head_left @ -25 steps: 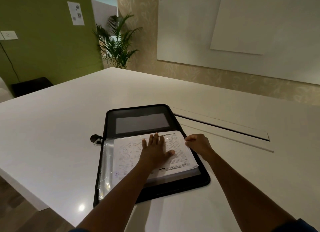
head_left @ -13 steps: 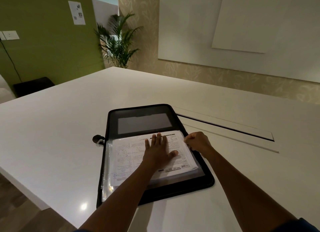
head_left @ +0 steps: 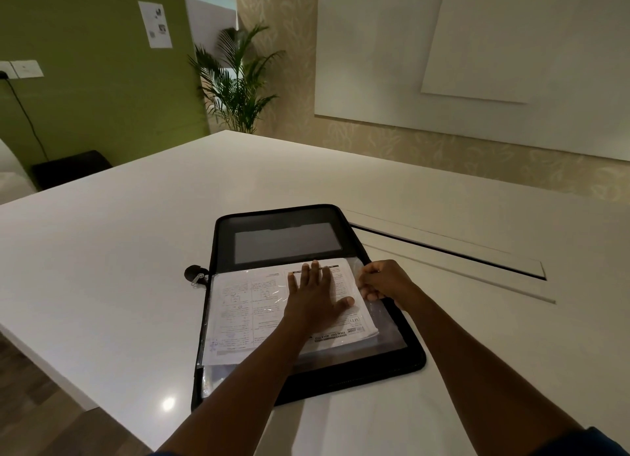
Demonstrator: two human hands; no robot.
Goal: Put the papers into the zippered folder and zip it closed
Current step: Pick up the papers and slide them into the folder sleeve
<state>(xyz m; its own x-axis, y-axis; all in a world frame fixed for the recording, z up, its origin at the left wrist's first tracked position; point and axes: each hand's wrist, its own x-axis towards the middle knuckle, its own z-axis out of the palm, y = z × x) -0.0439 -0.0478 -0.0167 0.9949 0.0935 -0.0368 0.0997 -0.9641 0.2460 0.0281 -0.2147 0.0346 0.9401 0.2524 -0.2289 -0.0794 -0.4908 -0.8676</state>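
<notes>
At a white worktop (head_left: 102, 258) in a meeting room, I press my left hand (head_left: 315, 297) flat on the papers (head_left: 252, 305), fingers (head_left: 315, 271) spread and released, palm down, gripping nothing. That weight, by my reckoning, keeps the stack from sliding while the other hand works its edge.

The zippered folder (head_left: 392, 360) lies open in front of me, its black lid laid back on the worktop away from me, a dark pocket panel showing inside. The papers rest on the near half, printed side up, over a clear plastic sleeve (head_left: 385, 322) whose margin shows along the right and the near-left corner.

My right hand (head_left: 383, 281) sits at the right edge of the stack, fingers curled inward and pinched close to the sleeve's rim. Whether they hold the plastic, a sheet, or merely touch there I cannot tell; the knuckles hide the tips. I judge the aim is to square the sheets with the folder's frame so nothing overhangs the zip track.

The zip pull (head_left: 195, 275) and its dark tab lie just outside the folder's left hinge. The papers look nearly seated; folding the lid over and zipping are not yet done.
</notes>
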